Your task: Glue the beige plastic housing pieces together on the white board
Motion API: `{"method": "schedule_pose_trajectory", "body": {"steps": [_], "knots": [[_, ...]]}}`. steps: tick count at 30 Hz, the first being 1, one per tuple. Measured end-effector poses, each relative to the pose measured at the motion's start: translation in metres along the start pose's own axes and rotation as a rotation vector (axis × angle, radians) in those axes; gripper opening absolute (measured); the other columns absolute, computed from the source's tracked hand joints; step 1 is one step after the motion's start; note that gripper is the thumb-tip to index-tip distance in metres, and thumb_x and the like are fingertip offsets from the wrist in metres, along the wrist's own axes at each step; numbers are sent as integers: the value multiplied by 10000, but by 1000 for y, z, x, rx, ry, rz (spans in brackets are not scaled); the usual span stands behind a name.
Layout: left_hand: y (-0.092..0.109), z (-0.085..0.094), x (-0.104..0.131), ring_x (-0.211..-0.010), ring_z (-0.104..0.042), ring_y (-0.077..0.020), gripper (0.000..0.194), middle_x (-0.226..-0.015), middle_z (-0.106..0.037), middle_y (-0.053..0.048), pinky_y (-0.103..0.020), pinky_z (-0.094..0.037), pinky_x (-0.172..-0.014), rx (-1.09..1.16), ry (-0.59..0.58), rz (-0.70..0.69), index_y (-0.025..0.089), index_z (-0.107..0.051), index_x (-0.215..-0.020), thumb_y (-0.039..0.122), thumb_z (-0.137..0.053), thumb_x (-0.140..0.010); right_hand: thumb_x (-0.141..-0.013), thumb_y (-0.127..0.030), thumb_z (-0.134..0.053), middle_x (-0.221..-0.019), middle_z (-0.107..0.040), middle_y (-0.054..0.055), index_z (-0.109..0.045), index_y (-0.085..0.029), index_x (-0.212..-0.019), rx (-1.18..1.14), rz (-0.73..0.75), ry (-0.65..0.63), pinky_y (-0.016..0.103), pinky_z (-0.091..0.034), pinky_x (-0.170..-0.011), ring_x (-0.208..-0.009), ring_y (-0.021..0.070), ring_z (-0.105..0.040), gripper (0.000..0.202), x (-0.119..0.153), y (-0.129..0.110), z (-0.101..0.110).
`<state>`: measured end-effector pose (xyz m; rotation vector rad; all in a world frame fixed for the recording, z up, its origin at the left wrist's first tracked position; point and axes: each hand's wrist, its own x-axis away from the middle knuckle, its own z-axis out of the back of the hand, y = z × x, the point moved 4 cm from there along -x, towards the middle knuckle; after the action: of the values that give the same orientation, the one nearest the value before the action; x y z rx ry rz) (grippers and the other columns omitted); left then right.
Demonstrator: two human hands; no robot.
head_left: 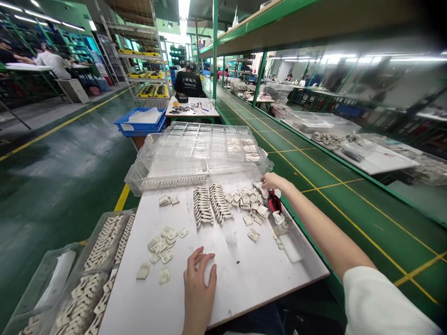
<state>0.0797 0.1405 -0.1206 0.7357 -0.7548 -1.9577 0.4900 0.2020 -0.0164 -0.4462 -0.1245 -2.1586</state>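
Observation:
My left hand (199, 279) rests on the white table (258, 288), fingers apart and holding nothing. My right hand (274, 181) reaches to the table's far right, its fingers closed at some crumpled white material (259, 184); what they hold is too small to make out. Just below it lies a red and black tool (274, 203). Loose beige pieces (245, 199) are heaped left of the tool. Two stacked rows of beige parts (203, 207) stand mid-table. More flat beige pieces (161, 245) lie to the left of my left hand.
Clear compartment trays (199, 142) sit at the table's far end. Filled plastic bins (101, 251) stand at the left. A blue crate (141, 120) and a seated person (188, 83) are beyond. A green conveyor (314, 172) runs along the right.

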Motion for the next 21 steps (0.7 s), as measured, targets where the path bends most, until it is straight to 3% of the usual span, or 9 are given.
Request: {"method": "schedule_pose_trajectory", "body": {"steps": [5, 9, 11, 13, 16, 17, 19, 20, 21], "knots": [[-3, 1, -1, -1205, -639, -332, 286, -1335, -572, -140, -574, -525, -960, -17, -49, 8, 260, -696, -1108, 351, -455, -981, -966, -384, -619, -1206, -664, 81, -632, -168, -1205, -70, -57, 179, 422, -571, -906, -1052, 216, -663, 323, -4, 25, 34], [-3, 1, -3, -1207, -636, -343, 289, -1337, -573, -137, -600, -515, -974, -20, -54, 34, 264, -701, -1097, 375, -462, -977, -952, -389, -640, -1130, -689, 71, -657, -160, -1123, -130, -102, 218, 413, -574, -881, -989, 194, -676, 287, -3, 33, 39], [-2, 2, -4, -1207, -634, -347, 289, -1337, -575, -134, -609, -511, -977, -17, -57, 45, 269, -702, -1098, 385, -469, -972, -921, -365, -679, -1083, -711, 81, -669, -144, -1109, -177, -89, 259, 404, -568, -872, -953, 199, -687, 291, 10, 31, 42], [1, 1, -3, -1203, -633, -349, 286, -1334, -578, -131, -613, -504, -977, -8, -67, 50, 271, -703, -1093, 386, -474, -967, -888, -316, -700, -1056, -735, 107, -683, -129, -1132, -236, -55, 344, 383, -549, -878, -951, 225, -696, 308, 39, 26, 48], [6, 3, -2, -1205, -624, -343, 274, -1323, -585, -126, -611, -478, -1002, 36, -35, 72, 265, -705, -1072, 373, -478, -964, -955, -340, -569, -1010, -754, 63, -700, -191, -1154, -351, 35, 494, 313, -524, -864, -936, 206, -700, 281, 112, 12, 45], [7, 4, -1, -1214, -616, -338, 271, -1319, -588, -123, -602, -469, -1015, 65, -10, 90, 263, -706, -1063, 373, -479, -963, -990, -376, -494, -961, -748, 40, -704, -210, -1140, -423, 83, 564, 289, -528, -820, -878, 180, -695, 307, 141, 4, 38], [9, 8, -1, -1226, -605, -320, 261, -1302, -605, -114, -562, -473, -1029, 145, 31, 126, 259, -710, -1037, 379, -493, -958, -960, -457, -550, -720, -680, 10, -742, -209, -976, -770, 194, 779, 265, -503, -645, -669, 159, -633, 314, 197, -10, 16], [10, 11, -2, -1220, -608, -309, 255, -1280, -623, -109, -530, -488, -1020, 191, 45, 137, 256, -714, -1016, 383, -502, -954, -945, -461, -582, -645, -640, -11, -744, -218, -932, -883, 234, 793, 253, -486, -605, -599, 141, -594, 293, 218, -18, -2], [13, 16, -2, -1201, -618, -298, 248, -1243, -647, -103, -494, -508, -999, 237, 56, 138, 252, -718, -988, 386, -513, -947, -932, -451, -610, -592, -613, -24, -748, -222, -913, -952, 277, 727, 246, -471, -570, -550, 131, -568, 268, 232, -27, -23]]}}
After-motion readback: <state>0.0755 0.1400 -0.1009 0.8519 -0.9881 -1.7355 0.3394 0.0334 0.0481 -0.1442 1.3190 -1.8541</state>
